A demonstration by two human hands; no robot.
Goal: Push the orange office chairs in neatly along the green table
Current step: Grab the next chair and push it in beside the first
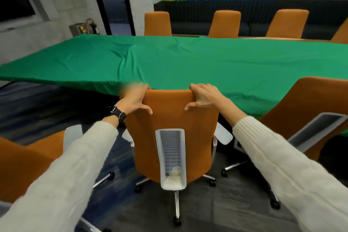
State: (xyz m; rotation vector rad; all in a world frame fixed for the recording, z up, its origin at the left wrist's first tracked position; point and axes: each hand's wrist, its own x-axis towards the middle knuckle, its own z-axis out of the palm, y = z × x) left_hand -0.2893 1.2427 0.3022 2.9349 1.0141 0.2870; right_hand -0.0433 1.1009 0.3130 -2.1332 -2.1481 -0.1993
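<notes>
An orange office chair [169, 115] with a white spine panel stands right in front of me, its back facing me and its top close to the near edge of the green table [188, 62]. My left hand [134, 98] grips the top left corner of the backrest, fingers over the top and thumb on the back. My right hand [202, 98] holds the top right corner the same way. A second orange chair [308, 107] stands to the right, angled toward the table. A third orange chair [24, 164] sits at the lower left, away from the table.
Several orange chairs [225, 23] line the table's far side, with a dark sofa [197, 11] behind them. A doorway [111, 0] and a small cart [82, 27] are at the back left. Chair wheel bases [176, 220] spread over the dark carpet near my feet.
</notes>
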